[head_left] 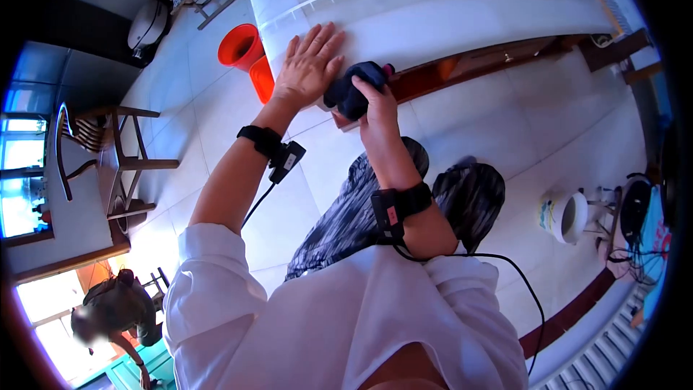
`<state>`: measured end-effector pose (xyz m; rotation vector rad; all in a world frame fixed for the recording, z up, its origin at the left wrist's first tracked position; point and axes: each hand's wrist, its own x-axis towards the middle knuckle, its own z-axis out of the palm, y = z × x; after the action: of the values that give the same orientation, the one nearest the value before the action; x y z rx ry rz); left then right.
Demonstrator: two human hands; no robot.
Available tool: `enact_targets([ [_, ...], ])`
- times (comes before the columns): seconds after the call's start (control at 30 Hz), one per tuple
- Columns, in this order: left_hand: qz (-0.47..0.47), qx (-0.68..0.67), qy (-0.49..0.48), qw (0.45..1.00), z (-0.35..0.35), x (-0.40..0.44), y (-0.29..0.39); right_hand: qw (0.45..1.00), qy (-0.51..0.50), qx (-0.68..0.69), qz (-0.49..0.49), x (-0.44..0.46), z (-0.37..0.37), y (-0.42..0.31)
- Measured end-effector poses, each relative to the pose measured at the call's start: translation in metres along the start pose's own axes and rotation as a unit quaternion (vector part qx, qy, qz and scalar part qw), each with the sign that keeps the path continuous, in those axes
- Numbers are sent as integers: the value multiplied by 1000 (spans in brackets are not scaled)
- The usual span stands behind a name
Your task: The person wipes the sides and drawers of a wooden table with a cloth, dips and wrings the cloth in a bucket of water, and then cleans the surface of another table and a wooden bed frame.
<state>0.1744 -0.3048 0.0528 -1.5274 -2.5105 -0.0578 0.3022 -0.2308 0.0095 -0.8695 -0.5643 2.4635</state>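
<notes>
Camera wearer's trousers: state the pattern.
The trousers have black and grey streaks, best seen in the head view.

A brown wooden chair (110, 162) at nine o'clock, round red bucket (228, 45) at eleven, white round bucket (554, 215) near three, and dark-clothed person (126, 307) bending at eight.

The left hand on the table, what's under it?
The left hand lies on the white tabletop, which shows around its fingers. What the palm covers can't be seen.
</notes>
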Motion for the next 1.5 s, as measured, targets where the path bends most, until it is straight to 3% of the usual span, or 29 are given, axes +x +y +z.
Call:
enact_targets([
  [0.1,13,-17,2,1000,1,0,-7,990,-106,59,72,-4,-12,-6],
  [0.27,6,1,-5,1000,2,0,-12,993,-108,51,-18,-71,-55,-107],
  [0.37,1,11,-10,1000,2,0,-14,985,-51,63,-152,-78,-137,-174],
  [0.47,-2,10,-20,1000,5,4,-13,959,44,62,-274,-86,-223,-196],
  [0.53,7,14,-8,1000,1,1,-10,950,146,118,-251,-72,-272,-181],
  [0.67,12,19,-23,999,5,1,-5,967,138,70,-202,-63,-328,-145],
  [0.73,114,74,-70,988,5,-2,8,977,116,67,-166,-56,-349,-127],
  [0.8,219,83,-158,959,-42,-3,77,979,122,92,-135,-50,-378,-114],
  [0.83,213,-120,-155,957,-45,-5,93,981,129,97,-108,-49,-388,-108],
  [0.87,198,-317,-146,916,-46,-1,104,982,136,102,-81,-45,-397,-104],
  [0.93,218,-337,-117,909,-60,24,123,981,156,89,-72,-35,-414,-104],
  [1.0,236,-362,-89,897,-75,44,130,994,85,34,-63,-33,-423,-112],
  [1.03,238,-309,-64,919,-79,62,124,980,178,33,-80,-30,-408,-115],
  [1.07,251,-264,-38,930,-73,83,119,983,173,27,-50,-22,-433,-114],
  [1.13,225,-204,-25,952,-42,130,90,948,280,-67,-134,-8,-420,-118],
  [1.2,224,-59,6,973,-13,174,66,902,385,-77,-179,10,-400,-124],
  [1.3,198,-42,-48,978,11,213,61,927,312,-115,-172,34,-378,-135],
  [1.4,208,-16,-72,975,31,219,86,915,277,-242,-168,79,-371,-136],
  [1.43,185,-7,-65,981,35,217,92,849,231,-374,-293,100,-379,-131],
  [1.47,192,-9,-69,979,36,216,93,833,208,-399,-322,117,-374,-131],
  [1.5,196,-12,-64,978,36,217,89,858,166,-349,-338,134,-366,-130],
])
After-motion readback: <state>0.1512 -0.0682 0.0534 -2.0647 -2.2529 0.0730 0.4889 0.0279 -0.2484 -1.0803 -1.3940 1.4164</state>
